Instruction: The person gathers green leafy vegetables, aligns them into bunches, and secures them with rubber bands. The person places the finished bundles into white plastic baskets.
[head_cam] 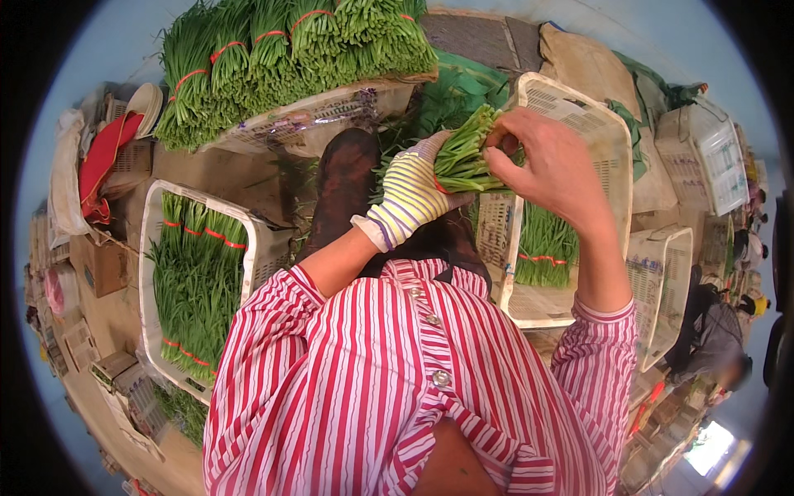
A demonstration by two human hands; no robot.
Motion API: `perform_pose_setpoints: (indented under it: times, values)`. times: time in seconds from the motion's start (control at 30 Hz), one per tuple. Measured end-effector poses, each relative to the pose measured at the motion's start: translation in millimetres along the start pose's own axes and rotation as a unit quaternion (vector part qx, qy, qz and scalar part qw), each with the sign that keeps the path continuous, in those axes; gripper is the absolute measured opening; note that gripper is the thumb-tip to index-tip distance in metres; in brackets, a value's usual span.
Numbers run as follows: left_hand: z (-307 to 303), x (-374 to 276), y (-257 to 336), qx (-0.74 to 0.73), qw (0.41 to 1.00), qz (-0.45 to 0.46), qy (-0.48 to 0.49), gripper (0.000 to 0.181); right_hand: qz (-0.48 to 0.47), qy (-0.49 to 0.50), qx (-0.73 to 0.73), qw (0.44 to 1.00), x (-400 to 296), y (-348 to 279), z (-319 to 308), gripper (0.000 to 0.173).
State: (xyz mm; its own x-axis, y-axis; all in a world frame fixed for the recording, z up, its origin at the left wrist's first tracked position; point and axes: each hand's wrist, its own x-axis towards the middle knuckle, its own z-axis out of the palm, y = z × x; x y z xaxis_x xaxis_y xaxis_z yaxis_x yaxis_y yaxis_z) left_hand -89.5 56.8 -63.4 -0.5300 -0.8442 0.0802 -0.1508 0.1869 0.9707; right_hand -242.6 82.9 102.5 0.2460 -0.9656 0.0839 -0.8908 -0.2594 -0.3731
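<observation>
My left hand [412,186], in a white glove with yellow and purple stripes, is closed around a bundle of green leafy stalks [465,155], probably garlic chives. A red band shows on the bundle beside the glove. My bare right hand [536,158] is at the cut stem ends, thumb and fingers bent close together; whether they pinch a stem cannot be made out. Below that hand, a white plastic crate [622,186] holds red-banded green bundles [543,245]. The leafy end of the held bundle is mostly hidden behind the glove.
Banded bundles [298,62] are piled on a crate [322,118] ahead. To the left stands a white crate [149,266] of bundles. Another crate [670,291] and a person in dark clothing [710,328] are at the right. Green netting [465,80] lies ahead.
</observation>
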Motion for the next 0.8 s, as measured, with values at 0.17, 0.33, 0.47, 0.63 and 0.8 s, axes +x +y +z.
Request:
perform_pose_setpoints:
  times: [0.17, 0.33, 0.47, 0.63, 0.8]
  values:
    - [0, -4, 35, 0.183, 0.982, 0.008, 0.042, 0.086, 0.024, -0.009, -0.164, 0.986, 6, -7, 5, 0.018]
    - [1, 1, 20, 0.087, 0.994, 0.016, 0.064, 0.087, 0.054, 0.092, -0.057, 0.993, 1, -4, 25, 0.017]
    - [0, -1, 21, 0.123, 0.99, 0.025, 0.06, 0.089, 0.084, 0.085, -0.007, 0.993, -4, 4, 28, 0.016]
    - [1, -2, 19, 0.134, 0.989, 0.011, 0.059, 0.09, 0.09, 0.055, -0.019, 0.994, -2, -2, 21, 0.016]
    - [-2, -5, 26, 0.175, 0.982, 0.019, 0.07, 0.091, 0.051, 0.063, -0.029, 0.996, -5, 2, 24, 0.016]
